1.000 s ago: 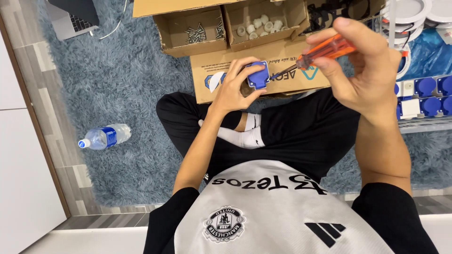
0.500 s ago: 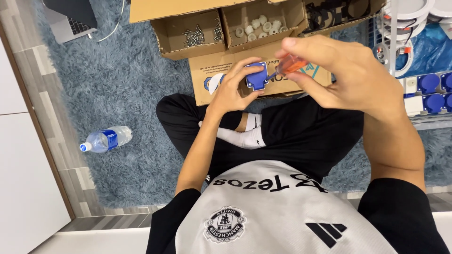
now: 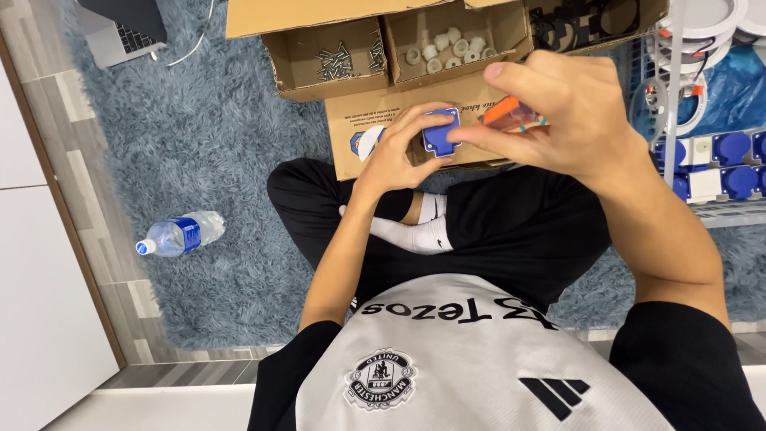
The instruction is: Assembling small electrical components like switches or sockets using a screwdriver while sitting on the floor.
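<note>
Your left hand (image 3: 395, 156) pinches a small blue plastic socket part (image 3: 440, 134) above your lap, while your right hand (image 3: 570, 112) grips an orange-handled screwdriver (image 3: 511, 116) against it, before open cardboard boxes (image 3: 327, 56).

Shaggy blue-grey rug (image 3: 199, 128); grey wood-plank floor (image 3: 56, 104); white cabinet (image 3: 32, 303) alongside.

Small plastic part (image 3: 440, 134): blue. Screwdriver handle (image 3: 511, 116): orange, translucent. Rug (image 3: 199, 144): shaggy, grey-blue. Boxes (image 3: 399, 48): brown cardboard; screws (image 3: 339, 60) silver-grey, plugs (image 3: 447, 49) off-white. Bottle (image 3: 179, 235): clear, blue label, blue cap. Trousers (image 3: 511, 231): black. Socks (image 3: 415, 233): white. Shirt (image 3: 471, 367): light grey, black sleeves. Floor (image 3: 72, 183): grey wood-grain planks.
</note>
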